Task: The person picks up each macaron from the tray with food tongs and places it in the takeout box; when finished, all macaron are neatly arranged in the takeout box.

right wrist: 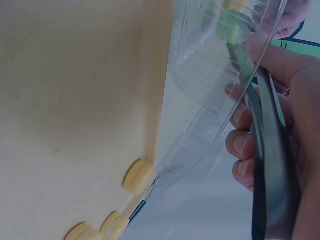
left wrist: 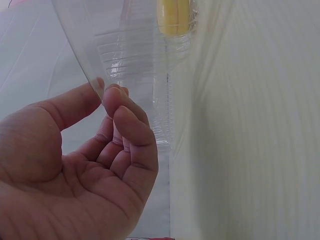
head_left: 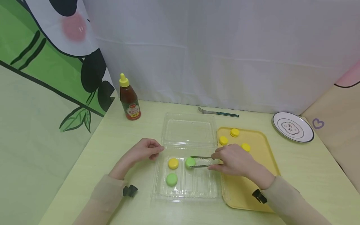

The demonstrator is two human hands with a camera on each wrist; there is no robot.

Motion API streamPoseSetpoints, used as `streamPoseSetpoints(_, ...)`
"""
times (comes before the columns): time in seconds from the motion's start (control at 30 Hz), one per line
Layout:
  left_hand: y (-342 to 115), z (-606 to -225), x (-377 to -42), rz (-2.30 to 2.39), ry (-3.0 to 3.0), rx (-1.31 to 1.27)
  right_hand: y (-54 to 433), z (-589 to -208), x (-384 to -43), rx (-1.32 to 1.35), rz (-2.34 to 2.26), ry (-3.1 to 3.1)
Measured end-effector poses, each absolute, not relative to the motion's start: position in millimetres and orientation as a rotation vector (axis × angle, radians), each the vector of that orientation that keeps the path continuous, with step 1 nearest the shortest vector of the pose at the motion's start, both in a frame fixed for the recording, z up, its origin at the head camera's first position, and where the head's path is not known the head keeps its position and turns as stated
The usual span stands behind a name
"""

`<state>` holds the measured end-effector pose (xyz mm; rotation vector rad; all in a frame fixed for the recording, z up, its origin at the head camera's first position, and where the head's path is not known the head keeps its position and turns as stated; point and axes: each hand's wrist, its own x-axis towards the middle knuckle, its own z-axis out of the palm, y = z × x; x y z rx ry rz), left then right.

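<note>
My right hand (head_left: 234, 160) grips metal tongs (right wrist: 272, 150). Their toothed tips lie on either side of a green macaron (head_left: 190, 162) inside a clear plastic container (head_left: 201, 187). Left of it in the same container sit a yellow-orange macaron (head_left: 173, 163) and a second green macaron (head_left: 172, 179). My left hand (head_left: 144, 149) is at the container's left side, thumb and forefinger pinching its thin clear edge, as the left wrist view shows. The container's hinged lid (head_left: 189, 129) lies opened away from me.
Right of the container, partly under my right forearm, is a yellow tray (head_left: 239, 193) with yellow macarons (head_left: 234, 132) toward its far end. Behind lie a fork (head_left: 219, 113) and, far right, a white plate (head_left: 305, 135). A sauce bottle (head_left: 130, 104) stands back left.
</note>
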<state>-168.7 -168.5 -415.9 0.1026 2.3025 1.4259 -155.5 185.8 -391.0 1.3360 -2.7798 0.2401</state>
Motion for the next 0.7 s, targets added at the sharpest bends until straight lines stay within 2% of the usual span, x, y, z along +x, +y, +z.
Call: streamPoseSetpoints(0.7,-167.9,-417.6,-168.1,1.405,2.324,0.097,177.6,-387.6,-152.9,1.328,0.209,-2.807)
